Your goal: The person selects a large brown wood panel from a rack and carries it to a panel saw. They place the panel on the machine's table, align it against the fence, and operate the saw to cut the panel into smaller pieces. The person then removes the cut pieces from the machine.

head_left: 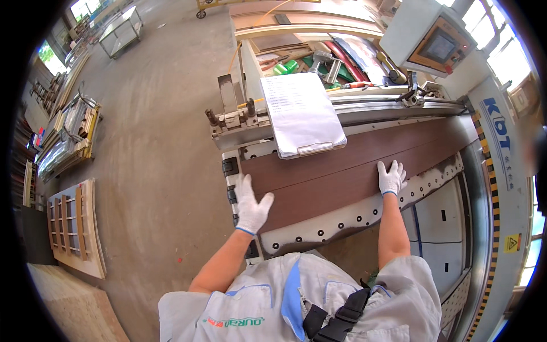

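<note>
Two long dark brown boards (319, 191) lie side by side on the machine's white table (302, 234), a thin seam running between them. My left hand (250, 206), in a white glove, rests flat at the boards' left end with its thumb spread. Also gloved in white, my right hand (391, 179) lies on the near board by its front edge, fingers apart. Neither hand grips anything. Beyond the boards, a clipboard with a stack of printed sheets (302, 114) leans over the metal guide rail (364, 114), its clip toward me.
Behind the rail, a tray of tools holds a green bottle (286, 67) and red-handled items. A control panel (440, 44) stands at the far right, above a striped machine column (494, 188). Leftward on the floor are a loaded cart (68, 134) and a wooden pallet (77, 228).
</note>
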Demonstrator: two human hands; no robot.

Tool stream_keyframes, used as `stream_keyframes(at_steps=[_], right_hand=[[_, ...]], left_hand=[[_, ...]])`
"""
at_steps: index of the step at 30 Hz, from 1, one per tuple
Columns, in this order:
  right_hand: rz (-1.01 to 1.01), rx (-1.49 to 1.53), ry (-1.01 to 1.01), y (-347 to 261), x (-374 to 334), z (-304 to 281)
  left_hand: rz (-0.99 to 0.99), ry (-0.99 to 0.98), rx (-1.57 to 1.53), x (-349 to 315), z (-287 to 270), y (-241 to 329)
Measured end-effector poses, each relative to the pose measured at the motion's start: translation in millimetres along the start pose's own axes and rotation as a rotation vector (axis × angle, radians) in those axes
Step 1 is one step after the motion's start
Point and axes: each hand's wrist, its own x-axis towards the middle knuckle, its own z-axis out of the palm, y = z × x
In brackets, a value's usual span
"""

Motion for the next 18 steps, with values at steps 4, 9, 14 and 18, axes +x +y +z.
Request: stream_keyframes(at_steps=[4, 9, 14, 18], right_hand=[[-0.348, -0.005, -0.035, -48.7, -46.9, -21.1], [-0.605, 0.155, 0.015, -53.3, -60.4, 33.1], [-0.624, 0.121, 0.078, -63.7, -60.3, 27.8], [-0.632, 0.149, 0.135, -75.7, -58.8, 28.7]], left_hand=[[-0.017, 0.029, 0.045, 2.1, 45.4, 13.6], [0.310, 0.255, -0.088, 70.9, 7.9, 56.2], [0.238, 0.515, 0.393, 247.3, -69.2, 84.8], [-0.153, 0.131, 0.307, 308.0, -79.4, 66.7]])
